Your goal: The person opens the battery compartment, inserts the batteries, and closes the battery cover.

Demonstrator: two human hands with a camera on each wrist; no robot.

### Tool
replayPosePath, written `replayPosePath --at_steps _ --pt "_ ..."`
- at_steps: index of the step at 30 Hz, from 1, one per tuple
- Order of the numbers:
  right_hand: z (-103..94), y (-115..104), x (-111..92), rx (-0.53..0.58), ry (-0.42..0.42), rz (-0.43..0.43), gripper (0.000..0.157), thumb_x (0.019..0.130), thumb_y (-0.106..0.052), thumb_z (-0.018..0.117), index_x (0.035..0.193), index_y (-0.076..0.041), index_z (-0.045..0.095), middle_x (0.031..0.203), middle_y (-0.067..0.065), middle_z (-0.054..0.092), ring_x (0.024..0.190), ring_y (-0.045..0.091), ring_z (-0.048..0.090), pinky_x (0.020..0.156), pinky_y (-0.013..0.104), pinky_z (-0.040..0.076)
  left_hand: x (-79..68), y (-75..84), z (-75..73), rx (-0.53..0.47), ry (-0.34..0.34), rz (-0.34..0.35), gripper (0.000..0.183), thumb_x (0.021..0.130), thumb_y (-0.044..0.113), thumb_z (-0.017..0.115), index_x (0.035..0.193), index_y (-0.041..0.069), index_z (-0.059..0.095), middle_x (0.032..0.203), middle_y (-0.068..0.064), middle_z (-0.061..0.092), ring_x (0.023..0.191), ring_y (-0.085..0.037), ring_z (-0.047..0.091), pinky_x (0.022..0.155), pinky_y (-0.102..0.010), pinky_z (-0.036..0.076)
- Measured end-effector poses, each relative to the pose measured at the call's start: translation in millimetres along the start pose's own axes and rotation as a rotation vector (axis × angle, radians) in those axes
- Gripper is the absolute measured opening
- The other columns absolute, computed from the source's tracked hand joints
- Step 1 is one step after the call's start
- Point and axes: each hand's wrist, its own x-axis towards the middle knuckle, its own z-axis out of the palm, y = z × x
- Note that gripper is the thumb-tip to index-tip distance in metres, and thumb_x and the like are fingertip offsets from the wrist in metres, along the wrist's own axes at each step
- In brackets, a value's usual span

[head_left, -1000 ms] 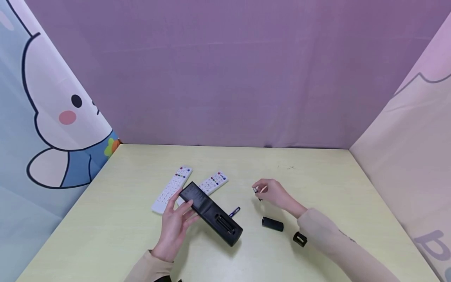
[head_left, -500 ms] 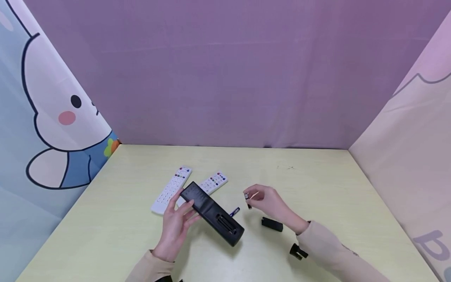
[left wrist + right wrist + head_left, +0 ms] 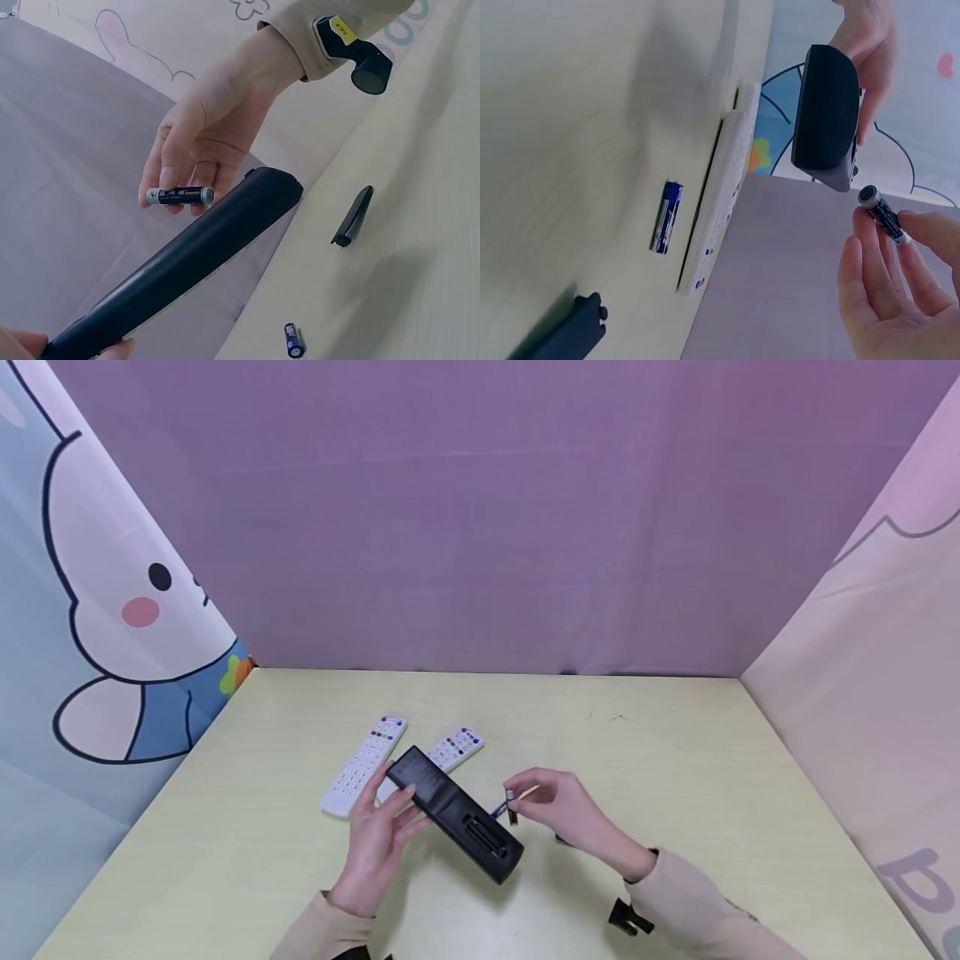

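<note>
My left hand (image 3: pixel 372 843) grips a black remote control (image 3: pixel 453 814) by its far end, back side up, with its battery compartment (image 3: pixel 485 837) uncovered and facing up. In my right hand (image 3: pixel 558 806) a small dark battery with a silvery end (image 3: pixel 180 196) is pinched between thumb and fingers, just beyond the remote's near end and apart from it. A blue battery (image 3: pixel 667 217) lies on the table below the remote. The black battery cover (image 3: pixel 352 216) rests on the table beneath my right hand, mostly hidden by it in the head view.
Two white remotes lie behind the black one: the left white remote (image 3: pixel 365 767) and the right white remote (image 3: pixel 457 748), partly covered by the black one. The pale table (image 3: pixel 660 760) runs back to a purple curtain (image 3: pixel 480 527), with printed cloth at both sides.
My right hand has moved left and nearer, bringing the pinched battery beside the black remote, and its wrist now covers most of the battery cover. My left hand and the remote barely shift.
</note>
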Motion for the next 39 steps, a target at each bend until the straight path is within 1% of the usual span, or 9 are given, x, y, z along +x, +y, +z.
replayPosePath --at_steps 5,12,16,21,28,33,39 --pt "5.5 -3.5 -1.1 0.042 -0.007 0.019 0.024 0.079 -0.011 0.065 0.101 -0.003 0.063 0.093 0.011 0.063 0.078 0.017 0.062 0.065 0.022 0.054 0.3 -1.0 0.6 -0.002 -0.005 0.001 0.058 0.085 -0.004 0.048 0.136 0.015 0.028 0.095 -0.007 0.056 0.071 -0.017 0.063 0.067 -0.03 0.056" --pt "10.9 -3.7 -1.2 0.008 -0.011 0.007 0.023 0.078 -0.013 0.066 0.099 -0.003 0.064 0.092 0.01 0.064 0.075 0.015 0.062 0.067 0.021 0.054 0.5 -1.7 1.7 0.0 -0.013 0.004 0.059 0.086 -0.004 0.047 0.138 0.013 0.025 0.097 -0.008 0.056 0.074 -0.019 0.063 0.069 -0.032 0.056" --pt "13.5 -4.1 -1.1 0.006 -0.019 -0.012 0.023 0.078 -0.014 0.066 0.098 -0.002 0.064 0.092 0.01 0.065 0.075 0.014 0.063 0.068 0.021 0.053 0.8 -1.8 2.5 0.001 -0.026 0.01 0.059 0.086 -0.002 0.047 0.139 0.012 0.023 0.1 -0.01 0.055 0.075 -0.019 0.063 0.07 -0.032 0.056" --pt "16.6 -4.2 -0.8 -0.01 -0.033 -0.035 0.024 0.079 -0.016 0.066 0.098 -0.002 0.064 0.091 0.009 0.065 0.075 0.012 0.062 0.066 0.02 0.053 1.0 -2.4 3.7 -0.001 -0.033 0.007 0.06 0.086 -0.001 0.048 0.139 0.011 0.022 0.1 -0.01 0.055 0.073 -0.017 0.063 0.069 -0.03 0.056" --pt "20.3 -4.2 0.2 -0.04 -0.037 -0.073 0.018 0.079 -0.018 0.066 0.095 -0.009 0.066 0.088 0.004 0.066 0.074 0.009 0.061 0.064 0.02 0.053 0.3 -2.7 5.1 -0.006 -0.039 0.004 0.059 0.086 0.0 0.049 0.138 0.011 0.023 0.101 -0.01 0.054 0.073 -0.017 0.063 0.07 -0.031 0.056" --pt "22.4 -4.6 -0.2 -0.065 -0.044 -0.112 0.016 0.079 -0.018 0.066 0.094 -0.011 0.067 0.084 -0.001 0.066 0.073 0.007 0.06 0.065 0.022 0.052 -0.2 -3.0 5.9 -0.005 -0.036 0.003 0.059 0.086 0.0 0.049 0.138 0.011 0.023 0.104 -0.013 0.052 0.075 -0.019 0.063 0.071 -0.032 0.055" --pt "24.5 -5.2 -1.4 -0.124 -0.059 -0.162 0.014 0.08 -0.016 0.065 0.093 -0.013 0.067 0.08 -0.006 0.065 0.072 0.004 0.058 0.064 0.02 0.051 -0.8 -2.8 6.4 -0.004 -0.036 0.002 0.059 0.086 0.0 0.049 0.138 0.01 0.023 0.103 -0.013 0.053 0.076 -0.02 0.063 0.071 -0.033 0.055"
